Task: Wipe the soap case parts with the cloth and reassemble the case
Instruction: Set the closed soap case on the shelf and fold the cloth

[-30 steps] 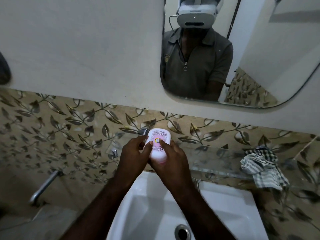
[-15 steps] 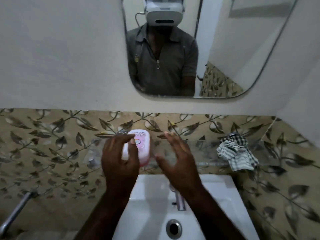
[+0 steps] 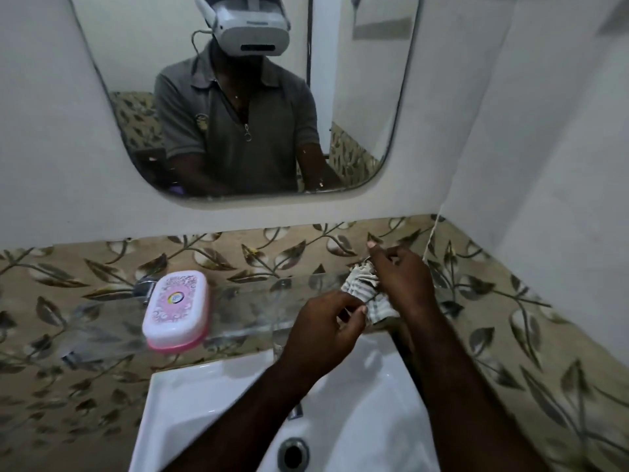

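My soap case (image 3: 175, 310) lies shut, white lid over pink base, on the glass shelf (image 3: 258, 311) behind the sink (image 3: 190, 396), above the sink's back left corner. Neither of my hands touches it; both are well apart from it, above the sink's back right corner, busy with the striped cloth (image 3: 364, 291). My left hand (image 3: 323, 335) pinches the cloth's lower edge between thumb and fingers. My right hand (image 3: 401, 284) grips the bunched cloth from the far side, its forefinger sticking up clear of the fabric.

The lid carries pink scrollwork around a round coloured emblem; any lettering there is too small to read. In the mirror (image 3: 357, 97) above the sink, the badge on my shirt and the mark on my headset (image 3: 252, 32) are also unreadable.
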Demonstrator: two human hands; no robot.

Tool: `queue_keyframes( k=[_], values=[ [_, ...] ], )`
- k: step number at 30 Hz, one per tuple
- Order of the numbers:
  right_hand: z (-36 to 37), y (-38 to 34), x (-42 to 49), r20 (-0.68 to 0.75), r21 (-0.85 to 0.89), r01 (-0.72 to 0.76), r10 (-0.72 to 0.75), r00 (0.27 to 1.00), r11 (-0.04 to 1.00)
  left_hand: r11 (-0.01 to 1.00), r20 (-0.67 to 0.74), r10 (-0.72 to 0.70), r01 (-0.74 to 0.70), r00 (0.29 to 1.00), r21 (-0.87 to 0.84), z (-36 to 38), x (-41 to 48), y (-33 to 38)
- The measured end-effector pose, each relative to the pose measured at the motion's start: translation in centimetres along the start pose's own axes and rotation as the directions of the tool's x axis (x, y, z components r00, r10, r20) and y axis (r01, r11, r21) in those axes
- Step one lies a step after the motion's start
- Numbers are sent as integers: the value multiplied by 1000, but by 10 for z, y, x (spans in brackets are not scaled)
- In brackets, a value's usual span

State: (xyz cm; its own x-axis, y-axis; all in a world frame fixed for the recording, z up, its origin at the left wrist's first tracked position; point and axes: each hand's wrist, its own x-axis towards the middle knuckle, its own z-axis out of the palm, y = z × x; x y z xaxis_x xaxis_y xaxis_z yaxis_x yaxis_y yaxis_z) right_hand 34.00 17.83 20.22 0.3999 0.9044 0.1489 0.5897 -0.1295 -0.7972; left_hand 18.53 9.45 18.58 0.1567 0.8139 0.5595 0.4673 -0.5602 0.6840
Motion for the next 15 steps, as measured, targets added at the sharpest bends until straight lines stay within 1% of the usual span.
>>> queue_keyframes(
  k=[2,5,7,9,10,11,12,13,15],
  values=[
    [-2,0,6,80,19,-4,3,997,1000,1000,-22,-12,13,1000,19,4,1,-1],
    [-16,0,11,209,40,41,-49,977,998,998,-84,-1,6,996,58,6,1,0],
    [-31,-4,2,262,147,49,-86,961,988,998,-151,-33,39,988,40,6,2,1],
    [-47,-5,-12,301,329,60,-165,939,942,990,-235,-136,125,963,-59,1,5,2],
    [-56,-5,-20,319,415,67,-213,924,908,975,-251,-207,178,946,-133,-3,7,4],
    [-65,-4,-30,333,490,63,-253,908,870,954,-218,-266,223,939,-203,-6,9,7],
    [-74,-5,-38,343,558,54,-289,894,828,925,-121,-306,265,944,-272,-8,12,10],
    [-83,-5,-46,340,607,55,-321,884,793,879,19,-332,317,943,-356,-8,15,15],
    [-93,-5,-55,311,655,71,-355,882,752,746,278,-323,424,905,-513,-5,17,22]
  ],
)
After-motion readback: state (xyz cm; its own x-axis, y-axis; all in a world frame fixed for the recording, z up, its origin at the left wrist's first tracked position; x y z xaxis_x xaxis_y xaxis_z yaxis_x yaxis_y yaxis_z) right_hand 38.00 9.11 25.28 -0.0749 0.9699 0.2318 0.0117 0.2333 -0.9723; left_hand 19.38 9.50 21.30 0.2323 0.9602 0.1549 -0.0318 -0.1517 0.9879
